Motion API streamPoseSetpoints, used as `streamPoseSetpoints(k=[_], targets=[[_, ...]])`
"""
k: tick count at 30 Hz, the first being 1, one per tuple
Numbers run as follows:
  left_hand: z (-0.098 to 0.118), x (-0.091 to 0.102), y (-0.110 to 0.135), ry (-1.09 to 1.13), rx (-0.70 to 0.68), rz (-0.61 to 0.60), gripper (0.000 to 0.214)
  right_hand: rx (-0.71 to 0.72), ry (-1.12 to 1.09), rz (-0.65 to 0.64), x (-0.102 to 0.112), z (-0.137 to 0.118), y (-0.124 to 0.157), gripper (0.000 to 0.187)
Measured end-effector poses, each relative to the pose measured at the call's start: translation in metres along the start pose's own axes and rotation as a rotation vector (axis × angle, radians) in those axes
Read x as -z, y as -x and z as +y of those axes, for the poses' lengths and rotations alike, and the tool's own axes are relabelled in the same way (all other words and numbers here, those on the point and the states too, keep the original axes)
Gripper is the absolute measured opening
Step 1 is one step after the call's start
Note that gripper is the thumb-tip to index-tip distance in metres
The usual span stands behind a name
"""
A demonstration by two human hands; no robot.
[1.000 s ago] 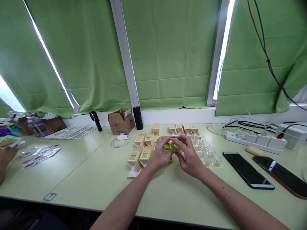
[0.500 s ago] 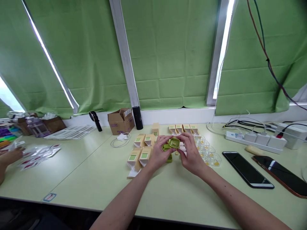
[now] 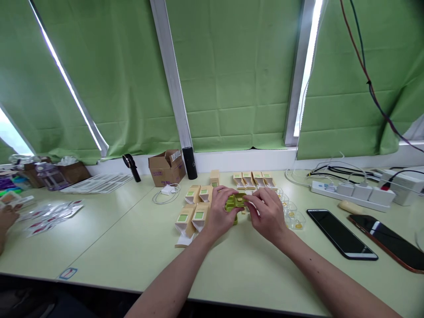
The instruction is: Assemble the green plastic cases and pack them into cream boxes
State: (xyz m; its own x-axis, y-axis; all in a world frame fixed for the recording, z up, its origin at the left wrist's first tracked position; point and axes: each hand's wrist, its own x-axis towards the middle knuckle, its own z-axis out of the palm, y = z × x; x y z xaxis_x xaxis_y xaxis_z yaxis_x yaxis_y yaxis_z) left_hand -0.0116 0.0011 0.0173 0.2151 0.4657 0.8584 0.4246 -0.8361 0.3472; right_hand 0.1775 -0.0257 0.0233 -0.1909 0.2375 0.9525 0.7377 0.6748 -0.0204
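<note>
My left hand (image 3: pixel 221 213) and my right hand (image 3: pixel 267 213) meet over the table middle, both gripping a small lime-green plastic case (image 3: pixel 236 202) between the fingertips. Another green piece (image 3: pixel 234 219) lies just under the hands. Tan cartons with green labels (image 3: pixel 194 216) stand open to the left of my hands, and a row of them (image 3: pixel 253 178) stands behind. Clear small cups with yellow contents (image 3: pixel 293 215) sit to the right of my right hand.
Two phones (image 3: pixel 341 233) lie at the right, with a white power strip (image 3: pixel 351 194) and cables behind. A brown cardboard box (image 3: pixel 166 168), a black cylinder (image 3: pixel 189 162) and a white charger (image 3: pixel 168 191) sit near the window sill. Another person's hand (image 3: pixel 6 217) works at the far left among packets (image 3: pixel 53 212).
The open green case has been brought down and pressed together between my hands. The other person's hand at the far left shifted slightly.
</note>
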Motion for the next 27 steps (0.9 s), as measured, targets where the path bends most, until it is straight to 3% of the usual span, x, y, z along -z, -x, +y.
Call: streamPoseSetpoints(k=[10, 27], targets=[[0.0064, -0.0038, 0.0003, -0.072, -0.174, 0.003, 0.037, 0.028, 0.132, -0.077, -0.0026, -0.0023, 0.0006, 0.02], [0.0046, -0.0039, 0.0025, -0.087, -0.152, -0.001, 0.037, 0.041, 0.143, -0.072, -0.0048, -0.0034, -0.0011, 0.022]])
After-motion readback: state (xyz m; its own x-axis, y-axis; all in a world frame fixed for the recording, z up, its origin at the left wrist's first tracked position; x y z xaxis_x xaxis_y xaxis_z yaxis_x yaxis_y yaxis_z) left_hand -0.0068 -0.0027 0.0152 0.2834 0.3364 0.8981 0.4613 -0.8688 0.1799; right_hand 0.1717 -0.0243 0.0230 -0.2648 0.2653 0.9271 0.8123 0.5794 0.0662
